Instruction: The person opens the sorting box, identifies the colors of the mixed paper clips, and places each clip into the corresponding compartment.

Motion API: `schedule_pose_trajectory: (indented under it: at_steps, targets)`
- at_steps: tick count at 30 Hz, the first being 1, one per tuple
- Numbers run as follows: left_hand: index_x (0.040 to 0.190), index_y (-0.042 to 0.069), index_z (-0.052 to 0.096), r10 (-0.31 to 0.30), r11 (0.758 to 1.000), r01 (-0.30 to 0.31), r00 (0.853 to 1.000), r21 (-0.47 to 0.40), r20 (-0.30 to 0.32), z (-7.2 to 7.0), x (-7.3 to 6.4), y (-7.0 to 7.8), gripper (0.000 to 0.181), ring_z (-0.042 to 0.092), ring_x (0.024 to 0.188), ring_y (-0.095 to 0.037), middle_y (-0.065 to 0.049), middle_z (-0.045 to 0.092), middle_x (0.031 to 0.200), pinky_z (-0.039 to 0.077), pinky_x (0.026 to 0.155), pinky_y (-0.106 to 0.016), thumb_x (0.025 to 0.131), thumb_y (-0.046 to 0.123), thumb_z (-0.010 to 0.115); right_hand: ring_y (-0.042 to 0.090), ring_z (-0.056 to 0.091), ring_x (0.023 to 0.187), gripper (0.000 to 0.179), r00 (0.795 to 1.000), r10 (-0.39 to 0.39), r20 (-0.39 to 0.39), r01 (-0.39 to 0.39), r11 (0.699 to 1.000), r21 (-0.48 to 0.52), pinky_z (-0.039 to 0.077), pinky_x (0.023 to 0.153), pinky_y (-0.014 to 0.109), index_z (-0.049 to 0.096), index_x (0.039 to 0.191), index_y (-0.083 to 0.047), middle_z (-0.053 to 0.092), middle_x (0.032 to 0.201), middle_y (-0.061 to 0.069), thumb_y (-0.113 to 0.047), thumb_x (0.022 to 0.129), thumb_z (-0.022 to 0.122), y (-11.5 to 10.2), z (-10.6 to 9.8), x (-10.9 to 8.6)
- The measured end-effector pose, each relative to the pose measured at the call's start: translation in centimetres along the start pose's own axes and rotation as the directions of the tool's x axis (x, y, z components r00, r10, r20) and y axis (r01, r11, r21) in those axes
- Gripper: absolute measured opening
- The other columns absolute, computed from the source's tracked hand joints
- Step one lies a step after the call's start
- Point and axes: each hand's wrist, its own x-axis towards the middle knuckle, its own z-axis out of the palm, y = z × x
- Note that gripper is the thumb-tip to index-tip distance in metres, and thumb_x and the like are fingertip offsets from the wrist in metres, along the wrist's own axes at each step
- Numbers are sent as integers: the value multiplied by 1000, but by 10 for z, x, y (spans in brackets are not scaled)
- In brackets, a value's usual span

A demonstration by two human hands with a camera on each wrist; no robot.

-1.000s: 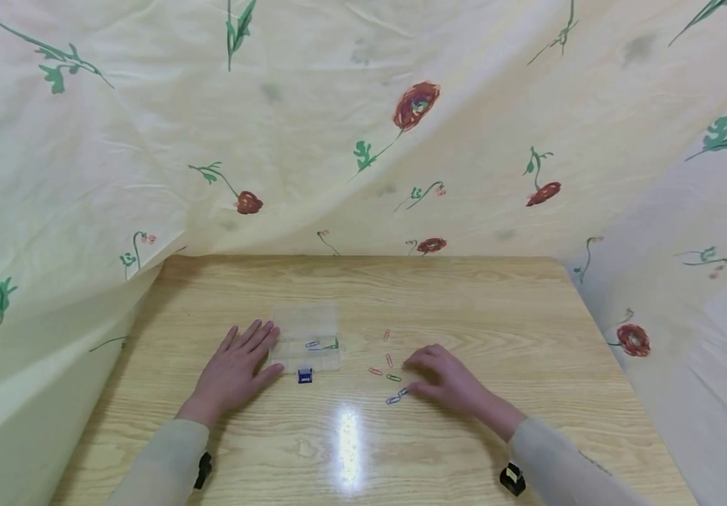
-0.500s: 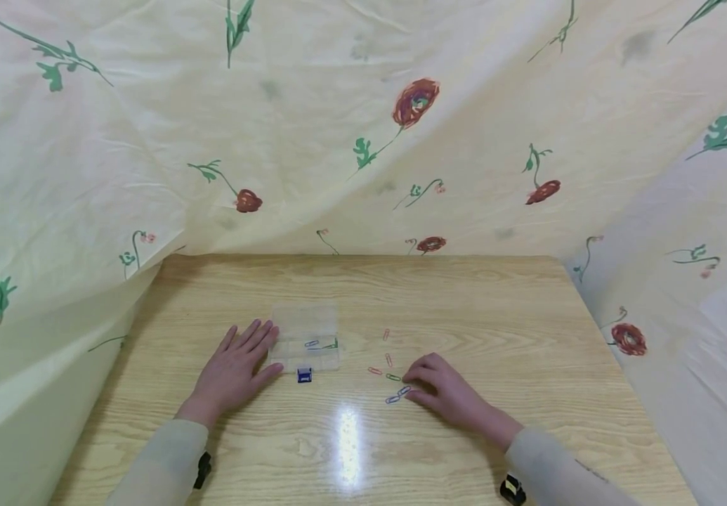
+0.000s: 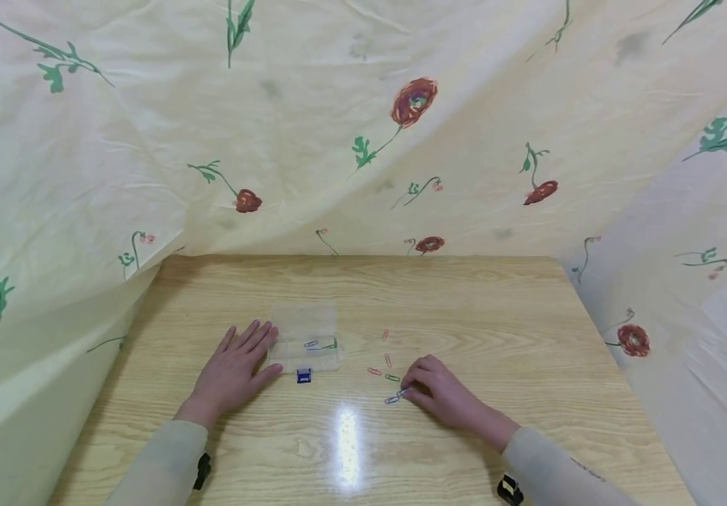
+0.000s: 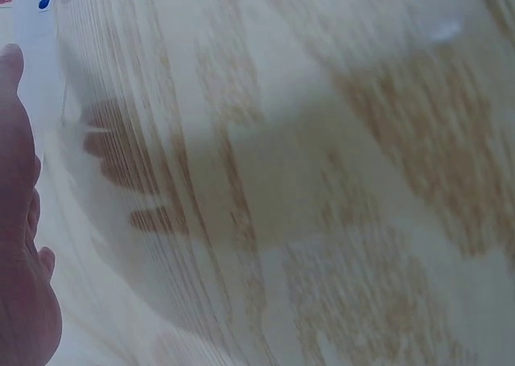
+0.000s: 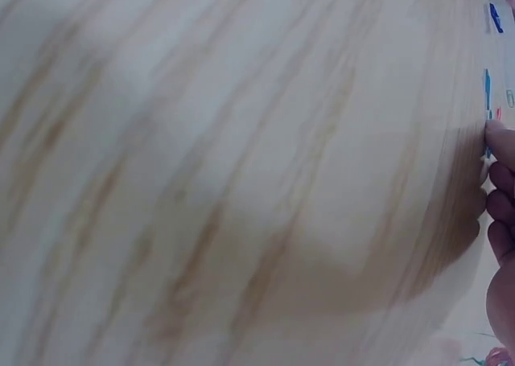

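My right hand (image 3: pixel 442 393) pinches a blue paper clip (image 3: pixel 404 392) between thumb and fingertips, low over the table. A second blue paper clip (image 3: pixel 391 400) lies right beside it. Left of the fingers are a green paper clip (image 3: pixel 392 377) and several red ones, among them one red paper clip (image 3: pixel 374 371). My left hand (image 3: pixel 230 372) lies flat with fingers spread, its fingertips and thumb at the left edge of a clear compartment box (image 3: pixel 303 322) whose lid is folded back. Inside are a blue paper clip (image 3: pixel 310 344) and something green (image 3: pixel 334 344) at the right.
A small dark blue piece (image 3: pixel 303 375) sits at the box's front edge. The wooden table (image 3: pixel 464 295) carries a bright light reflection (image 3: pixel 348 450) near the front. Flowered cloth (image 3: pixel 312 140) hangs behind the table and at both sides.
My right hand has come down and slightly nearer, and its fingertips have closed onto the upper blue paper clip. The left hand has stayed beside the box.
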Motion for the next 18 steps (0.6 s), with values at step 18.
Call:
schedule_pose_trajectory:
  at_steps: [18]
  targets:
    - [168,11,36,-3,1000,3,1000,3,4,2,0,-1,78,24,163,-32,-8,32,174,8,133,-58,108,57,54,6,58,93,8,998,-53,26,55,994,-92,52,82,32,71,99,-19,68,100,-12,-15,98,78,-2,3,-4]
